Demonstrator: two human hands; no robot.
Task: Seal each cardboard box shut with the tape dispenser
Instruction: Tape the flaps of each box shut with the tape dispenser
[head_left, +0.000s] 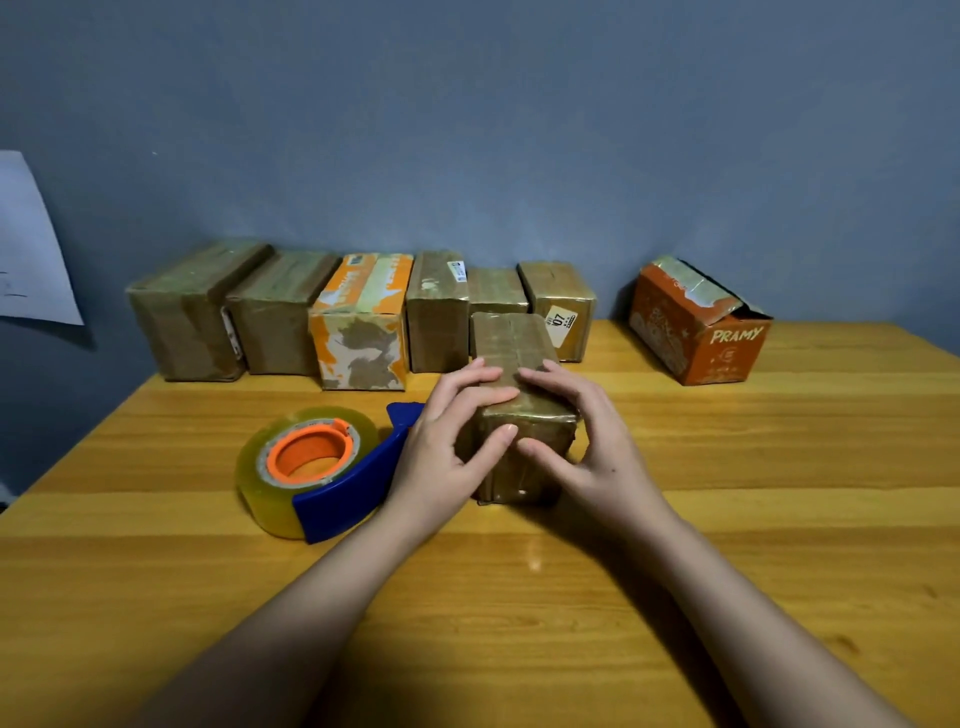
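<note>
Blue tape dispenser (332, 483), orange box (696, 332)

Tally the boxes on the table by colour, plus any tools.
Brown boxes: 6, five in the back row and one under both hands
Orange boxes: 2, one in the row, one apart at right with its flap open
Tape dispensers: 1
Total: 9

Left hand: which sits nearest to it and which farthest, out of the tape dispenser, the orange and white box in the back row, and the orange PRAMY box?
From the left hand:
1. Tape dispenser, right beside it on the left.
2. Orange and white box, behind it in the back row.
3. PRAMY box, far off at the back right, flap open.
</note>
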